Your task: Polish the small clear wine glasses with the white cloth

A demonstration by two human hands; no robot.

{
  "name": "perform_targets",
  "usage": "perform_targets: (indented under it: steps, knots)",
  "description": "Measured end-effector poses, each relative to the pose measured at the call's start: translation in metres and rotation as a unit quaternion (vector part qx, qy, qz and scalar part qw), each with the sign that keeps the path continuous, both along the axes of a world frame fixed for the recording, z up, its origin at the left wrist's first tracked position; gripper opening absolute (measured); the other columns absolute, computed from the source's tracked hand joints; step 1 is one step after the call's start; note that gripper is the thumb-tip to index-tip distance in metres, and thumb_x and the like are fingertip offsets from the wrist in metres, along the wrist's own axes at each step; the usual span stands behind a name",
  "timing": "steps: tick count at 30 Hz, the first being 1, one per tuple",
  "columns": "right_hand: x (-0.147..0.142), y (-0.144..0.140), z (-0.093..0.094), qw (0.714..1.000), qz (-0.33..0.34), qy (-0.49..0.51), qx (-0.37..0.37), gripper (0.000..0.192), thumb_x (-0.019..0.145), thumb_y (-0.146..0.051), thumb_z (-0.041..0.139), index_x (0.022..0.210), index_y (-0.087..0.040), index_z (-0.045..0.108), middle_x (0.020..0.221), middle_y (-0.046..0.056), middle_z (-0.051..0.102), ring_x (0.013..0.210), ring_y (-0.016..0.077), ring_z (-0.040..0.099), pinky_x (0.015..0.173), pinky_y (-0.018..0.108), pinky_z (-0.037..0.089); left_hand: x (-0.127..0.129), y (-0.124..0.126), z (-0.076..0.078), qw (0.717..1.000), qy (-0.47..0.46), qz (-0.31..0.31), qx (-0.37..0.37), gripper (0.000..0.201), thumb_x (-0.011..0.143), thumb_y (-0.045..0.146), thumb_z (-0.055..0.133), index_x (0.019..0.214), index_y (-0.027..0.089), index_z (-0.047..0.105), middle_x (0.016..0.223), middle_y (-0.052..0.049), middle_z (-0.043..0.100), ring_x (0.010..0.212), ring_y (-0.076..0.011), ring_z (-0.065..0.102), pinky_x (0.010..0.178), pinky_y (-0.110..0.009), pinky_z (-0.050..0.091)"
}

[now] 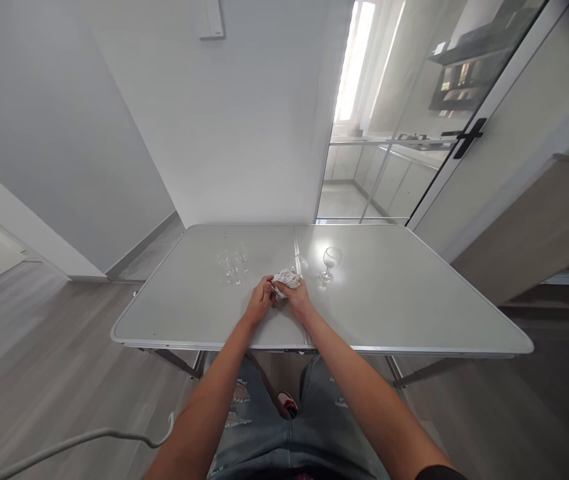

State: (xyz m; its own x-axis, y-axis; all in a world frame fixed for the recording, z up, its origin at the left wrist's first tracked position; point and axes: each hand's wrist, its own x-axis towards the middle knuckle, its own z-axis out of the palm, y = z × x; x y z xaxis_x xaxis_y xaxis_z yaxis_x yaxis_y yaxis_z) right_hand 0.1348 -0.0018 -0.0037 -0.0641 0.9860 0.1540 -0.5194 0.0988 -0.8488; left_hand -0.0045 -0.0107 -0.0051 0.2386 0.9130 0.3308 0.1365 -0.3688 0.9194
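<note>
**Two hands bunched on one crumpled cloth at mid-desk**

Two bare hands meet near the centre seam of the grey folding desk (389,313), both closed on a small white crumpled cloth (286,277). The left hand (260,299) sits at about 9 o'clock of the cloth, fingers curled in and pinching its near edge. The right hand (298,298) lies at about 5 o'clock, fingers folded over the cloth's underside and gripping it. Whether something small is wrapped inside the cloth cannot be told from here.

At 2 o'clock of the hands a clear stemmed wine glass (330,263) stands upright on the desk, near but apart from the cloth. At 10 o'clock a cluster of small clear glass pieces (233,265) stands on the desk; their exact kind is too small to make out.

The cloth looks light, soft and limp, so it should bunch anywhere a finger pinches it; a gathered fold gives the surest hold. The wine glass is likely thin, slippery and fragile, top-heavy on its narrow foot; the stem, or the bowl cupped gently, would be the safer place to grasp, not the rim.
</note>
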Motion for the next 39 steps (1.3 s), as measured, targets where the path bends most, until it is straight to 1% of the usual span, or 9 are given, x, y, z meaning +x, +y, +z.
perform_targets:
  steps: [4, 8, 12, 17, 22, 29, 32, 36, 39]
  knots:
    - [0.000, 0.000, 0.004, 0.999, -0.018, 0.028, 0.006, 0.033, 0.068, -0.035, 0.085, 0.089, -0.022, 0.064, 0.079, -0.001, 0.067, 0.065, 0.0141, 0.061, 0.061, 0.028, 0.051, 0.000, 0.001, 0.001, 1.000, -0.002, 0.021, 0.015, 0.051, 0.101, 0.057, 0.032, 0.124, 0.016, 0.051, 0.074, 0.001, 0.057, 0.058, -0.0118, 0.057, 0.060, -0.026, 0.048]
    - [0.005, 0.001, 0.010, 0.988, 0.036, 0.152, -0.011, 0.020, 0.082, -0.041, 0.068, 0.089, -0.024, 0.065, 0.096, 0.002, 0.070, 0.089, 0.0183, 0.066, 0.080, 0.033, 0.054, 0.001, 0.002, 0.003, 0.998, -0.027, 0.057, 0.026, 0.047, 0.100, 0.056, 0.035, 0.126, 0.018, 0.047, 0.089, -0.002, 0.057, 0.063, -0.0118, 0.059, 0.061, -0.027, 0.052]
    - [0.007, 0.004, 0.009, 0.984, 0.044, 0.172, 0.016, 0.007, 0.078, -0.028, 0.068, 0.080, -0.023, 0.064, 0.091, 0.002, 0.070, 0.091, 0.0184, 0.064, 0.086, 0.035, 0.053, 0.002, 0.004, 0.002, 0.998, -0.021, 0.059, 0.024, 0.047, 0.100, 0.054, 0.036, 0.131, 0.020, 0.043, 0.100, -0.005, 0.056, 0.067, -0.0117, 0.060, 0.065, -0.029, 0.055]
    - [0.002, 0.010, 0.003, 0.991, 0.001, 0.128, 0.035, 0.023, 0.068, -0.016, 0.078, 0.084, -0.023, 0.064, 0.085, -0.001, 0.067, 0.080, 0.0144, 0.062, 0.078, 0.029, 0.050, 0.002, 0.004, 0.001, 0.999, 0.023, 0.033, 0.027, 0.050, 0.100, 0.054, 0.037, 0.135, 0.019, 0.042, 0.114, -0.010, 0.057, 0.069, -0.0118, 0.060, 0.071, -0.031, 0.055]
    - [0.001, 0.008, 0.002, 0.995, -0.018, 0.099, 0.022, 0.027, 0.067, -0.015, 0.079, 0.085, -0.023, 0.062, 0.080, -0.004, 0.062, 0.070, 0.0111, 0.056, 0.063, 0.023, 0.047, 0.003, 0.000, 0.003, 0.999, 0.024, 0.002, 0.024, 0.050, 0.101, 0.052, 0.036, 0.139, 0.020, 0.040, 0.117, -0.010, 0.057, 0.071, -0.0123, 0.060, 0.073, -0.033, 0.055]
    - [0.002, 0.001, 0.009, 0.995, 0.028, 0.091, 0.023, 0.044, 0.059, -0.010, 0.080, 0.096, -0.025, 0.060, 0.089, -0.003, 0.066, 0.077, 0.0130, 0.060, 0.062, 0.021, 0.049, 0.003, -0.001, 0.004, 0.997, -0.070, 0.025, -0.002, 0.055, 0.099, 0.059, 0.036, 0.133, 0.018, 0.047, 0.107, -0.009, 0.060, 0.066, -0.0111, 0.058, 0.061, -0.028, 0.054]
    - [0.005, -0.002, 0.012, 0.992, 0.064, 0.111, 0.003, 0.048, 0.059, -0.008, 0.076, 0.101, -0.026, 0.059, 0.094, -0.002, 0.067, 0.080, 0.0153, 0.062, 0.059, 0.022, 0.051, 0.002, 0.002, 0.003, 0.993, -0.109, 0.011, -0.047, 0.057, 0.097, 0.062, 0.036, 0.124, 0.015, 0.056, 0.098, -0.008, 0.062, 0.063, -0.0118, 0.055, 0.052, -0.027, 0.053]
    - [0.006, -0.006, 0.016, 0.986, 0.134, 0.093, 0.021, 0.056, 0.058, -0.007, 0.073, 0.109, -0.026, 0.060, 0.094, 0.000, 0.067, 0.084, 0.0195, 0.064, 0.055, 0.025, 0.053, 0.001, 0.008, -0.001, 0.982, -0.140, 0.005, -0.126, 0.062, 0.097, 0.062, 0.030, 0.110, 0.011, 0.063, 0.081, -0.006, 0.061, 0.057, -0.0134, 0.053, 0.040, -0.026, 0.048]
    - [0.006, -0.006, 0.017, 0.986, 0.134, 0.093, 0.020, 0.055, 0.058, -0.008, 0.072, 0.109, -0.025, 0.061, 0.094, 0.001, 0.068, 0.084, 0.0199, 0.063, 0.054, 0.025, 0.052, 0.000, 0.010, -0.001, 0.981, -0.142, 0.013, -0.129, 0.057, 0.097, 0.061, 0.033, 0.103, 0.013, 0.062, 0.077, -0.004, 0.057, 0.056, -0.0125, 0.052, 0.041, -0.026, 0.049]
